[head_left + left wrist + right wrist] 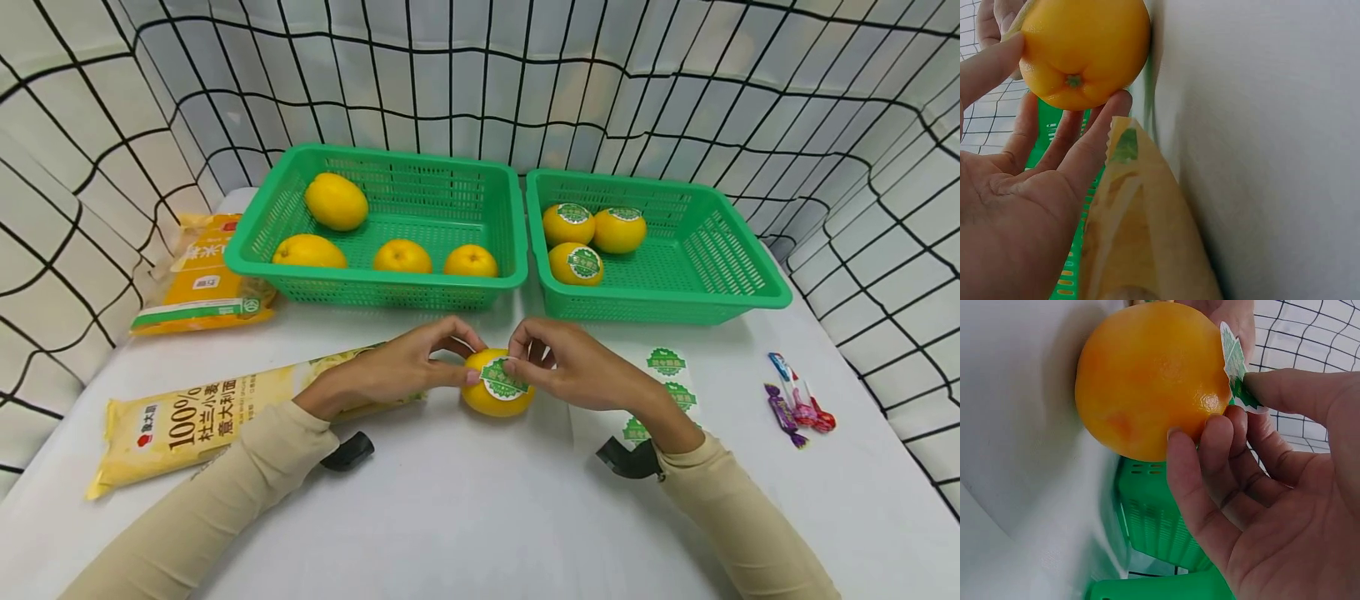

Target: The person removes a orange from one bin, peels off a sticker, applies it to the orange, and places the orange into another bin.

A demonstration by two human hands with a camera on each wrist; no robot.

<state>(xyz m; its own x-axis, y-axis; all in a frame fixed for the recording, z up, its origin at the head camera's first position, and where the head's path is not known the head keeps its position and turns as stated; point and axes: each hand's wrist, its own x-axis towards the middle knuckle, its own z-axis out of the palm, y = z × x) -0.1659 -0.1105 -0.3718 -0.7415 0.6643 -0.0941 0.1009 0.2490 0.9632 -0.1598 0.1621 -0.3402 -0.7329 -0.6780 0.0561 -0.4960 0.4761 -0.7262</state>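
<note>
Fingers (525,346) of right hand (577,367) pinching green sticker (501,381) onto orange (491,400), left hand (405,362) gripping orange, pasta bag (180,425) reads "100%"

Two baskets (517,242) behind orange (497,398) (side by side); sticker sheet (667,379) right, pasta bag (187,421) left.

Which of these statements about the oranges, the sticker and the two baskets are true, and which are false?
1. The left basket holds four oranges without stickers. True.
2. The right basket holds five labelled oranges. False: it holds three.
3. Both hands are on the orange that sits on the table. True: the left hand steadies it and the right hand works at the green sticker.
4. The sticker lies fully flat on the orange. False: in the right wrist view its edge stands off the peel, pinched by the fingers.
5. The wrapped candies lie inside the left basket. False: they lie on the table at the right.
</note>
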